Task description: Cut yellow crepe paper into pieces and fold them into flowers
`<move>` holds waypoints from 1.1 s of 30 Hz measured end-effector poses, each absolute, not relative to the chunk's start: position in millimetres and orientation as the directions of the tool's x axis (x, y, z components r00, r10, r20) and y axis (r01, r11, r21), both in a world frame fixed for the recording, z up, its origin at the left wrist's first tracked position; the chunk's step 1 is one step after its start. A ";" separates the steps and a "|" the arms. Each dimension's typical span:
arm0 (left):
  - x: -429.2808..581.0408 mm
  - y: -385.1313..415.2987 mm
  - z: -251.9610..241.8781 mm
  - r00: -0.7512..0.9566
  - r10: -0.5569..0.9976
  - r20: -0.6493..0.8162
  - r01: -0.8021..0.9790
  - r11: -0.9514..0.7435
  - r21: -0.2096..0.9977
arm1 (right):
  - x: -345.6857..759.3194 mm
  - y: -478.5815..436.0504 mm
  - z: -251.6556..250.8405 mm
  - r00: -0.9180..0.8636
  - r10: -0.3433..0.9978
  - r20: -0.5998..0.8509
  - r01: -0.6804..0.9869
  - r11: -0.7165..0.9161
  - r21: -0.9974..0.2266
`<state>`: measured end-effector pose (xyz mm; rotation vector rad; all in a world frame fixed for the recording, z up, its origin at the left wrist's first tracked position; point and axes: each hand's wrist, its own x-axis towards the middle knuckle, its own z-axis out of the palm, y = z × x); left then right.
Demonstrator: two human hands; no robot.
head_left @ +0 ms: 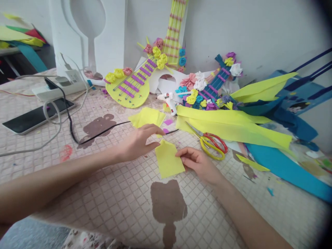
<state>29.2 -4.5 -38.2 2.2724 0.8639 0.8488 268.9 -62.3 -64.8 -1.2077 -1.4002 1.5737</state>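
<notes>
A small yellow crepe paper piece (169, 160) is held just over the tablecloth, its top edge slightly crumpled. My right hand (197, 162) pinches its right edge between thumb and fingers. My left hand (141, 141) is at its upper left corner, thumb and forefinger apart, the thumb tip close to or touching the paper. Beyond the left hand lies a stack of yellow paper pieces (147, 117). Scissors (211, 143) with red and yellow handles rest to the right, beside long yellow paper strips (228, 124). A white glue gun (169, 102) stands behind.
Flower-trimmed paper guitars (129, 88) lean along the wall, near a white foam board (114, 38) with a cut-out. At left are a phone (38, 116), a power strip (59, 88) and a black cord (70, 121) crossing the table. Blue paper (290, 169) covers the right side.
</notes>
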 end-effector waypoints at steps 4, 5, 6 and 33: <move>26.4 -27.0 -42.8 0.745 0.574 0.340 0.315 -0.752 0.578 | 260.6 -72.8 -64.8 -0.245 0.966 -0.081 0.228 -0.024 -0.973; 26.6 -31.7 -44.6 0.769 0.549 0.327 0.308 -0.767 0.564 | 258.9 -75.7 -64.1 -0.232 0.972 -0.024 0.307 0.050 -0.950; 26.9 -35.4 -46.4 0.789 0.526 0.318 0.301 -0.782 0.546 | 257.4 -78.3 -63.3 -0.228 0.973 0.040 0.391 0.129 -0.911; 25.5 -33.2 -52.3 0.883 0.368 0.293 0.204 -0.861 0.467 | 269.9 -76.7 -49.9 -0.670 0.736 0.097 0.516 0.556 -0.652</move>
